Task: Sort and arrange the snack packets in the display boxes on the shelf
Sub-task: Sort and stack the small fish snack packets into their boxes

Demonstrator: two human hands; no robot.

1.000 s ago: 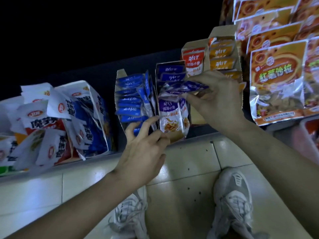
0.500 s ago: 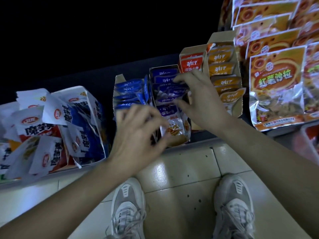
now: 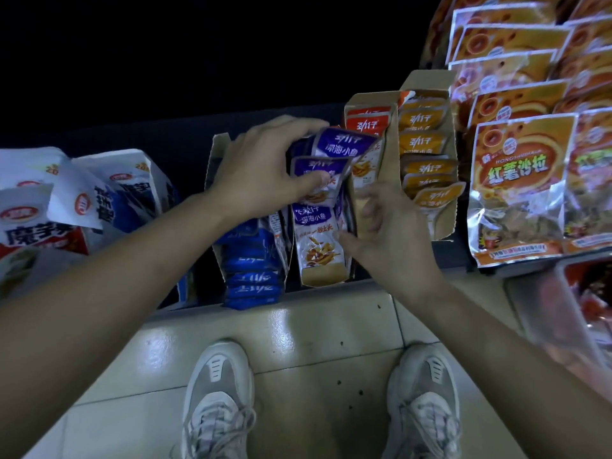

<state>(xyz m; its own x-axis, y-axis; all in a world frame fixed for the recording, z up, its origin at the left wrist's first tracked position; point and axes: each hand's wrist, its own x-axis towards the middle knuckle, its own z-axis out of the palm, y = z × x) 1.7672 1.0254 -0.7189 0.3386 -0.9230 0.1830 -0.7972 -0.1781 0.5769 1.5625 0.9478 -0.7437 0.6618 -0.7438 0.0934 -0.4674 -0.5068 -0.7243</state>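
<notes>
Left hand (image 3: 261, 164) now gripping purple packets (image 3: 334, 150) | right hand (image 3: 387, 223) loose, fingers spread

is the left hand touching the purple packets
Touching: in the head view the left hand is closed on the purple packets, its thumb pressed on their front.

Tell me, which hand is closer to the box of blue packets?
Left. The left hand hovers right over the blue packets' box; the right hand sits beyond the purple box, farther off.
</notes>
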